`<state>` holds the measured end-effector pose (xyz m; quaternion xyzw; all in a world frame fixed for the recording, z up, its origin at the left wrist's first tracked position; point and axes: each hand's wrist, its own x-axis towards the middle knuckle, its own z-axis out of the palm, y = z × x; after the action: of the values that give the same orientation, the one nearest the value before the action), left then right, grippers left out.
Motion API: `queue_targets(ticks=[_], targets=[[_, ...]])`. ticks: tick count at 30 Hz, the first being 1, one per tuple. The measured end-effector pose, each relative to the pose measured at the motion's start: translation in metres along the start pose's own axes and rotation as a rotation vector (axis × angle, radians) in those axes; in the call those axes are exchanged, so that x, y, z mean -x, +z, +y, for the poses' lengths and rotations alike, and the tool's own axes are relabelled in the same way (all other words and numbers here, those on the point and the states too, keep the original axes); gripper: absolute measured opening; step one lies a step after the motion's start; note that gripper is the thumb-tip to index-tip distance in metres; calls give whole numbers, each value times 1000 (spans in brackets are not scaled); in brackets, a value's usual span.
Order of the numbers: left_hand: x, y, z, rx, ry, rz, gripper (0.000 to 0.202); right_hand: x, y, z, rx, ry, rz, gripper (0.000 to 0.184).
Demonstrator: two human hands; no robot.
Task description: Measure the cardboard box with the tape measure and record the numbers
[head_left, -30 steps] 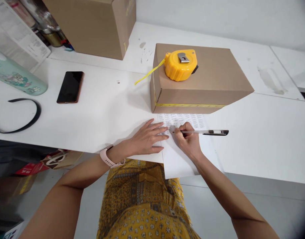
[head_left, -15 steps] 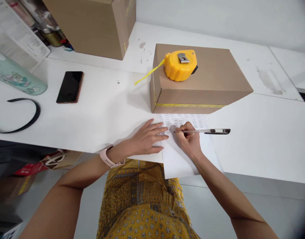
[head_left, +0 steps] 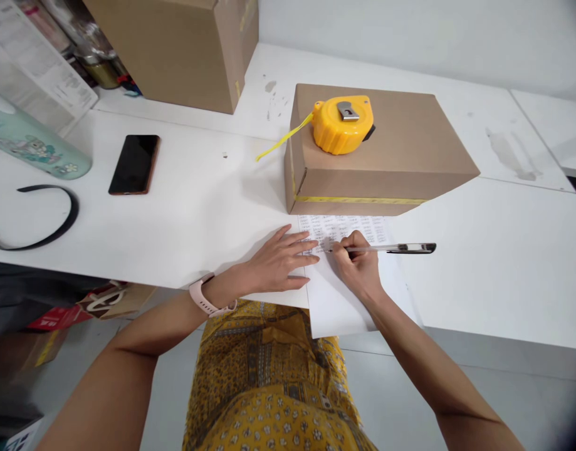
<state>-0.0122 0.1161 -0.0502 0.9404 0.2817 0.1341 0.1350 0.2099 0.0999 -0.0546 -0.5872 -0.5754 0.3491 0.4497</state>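
My right hand (head_left: 360,266) is closed around a clear pen with a black cap (head_left: 410,248) on its back end; the tip meets a white sheet of paper (head_left: 337,307). Rows of small handwriting fill the sheet's upper part, which runs up to the foot of a cardboard box (head_left: 391,138). With fingers spread, my left hand (head_left: 281,260) lies flat, its fingertips on the sheet's left edge and its palm on the table. On top of the box rests a yellow tape measure (head_left: 340,128), a short length of its yellow strap hanging past the box's left side.
A larger cardboard box (head_left: 175,56) stands at the back left. Along the white table (head_left: 193,219) lie a phone (head_left: 134,164), a black curved band (head_left: 64,225) and a light green bottle (head_left: 38,141). Below the table edge at left is a paper bag (head_left: 111,300).
The whole view has shifted very slightly. Both hands, the pen and the paper look almost the same as before.
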Motion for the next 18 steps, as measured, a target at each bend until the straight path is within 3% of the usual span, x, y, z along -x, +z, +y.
queue_targets(ticks=[18], targets=[[0,0,0,-8,6,7,43,0,-2,0,28,-4,0,24]])
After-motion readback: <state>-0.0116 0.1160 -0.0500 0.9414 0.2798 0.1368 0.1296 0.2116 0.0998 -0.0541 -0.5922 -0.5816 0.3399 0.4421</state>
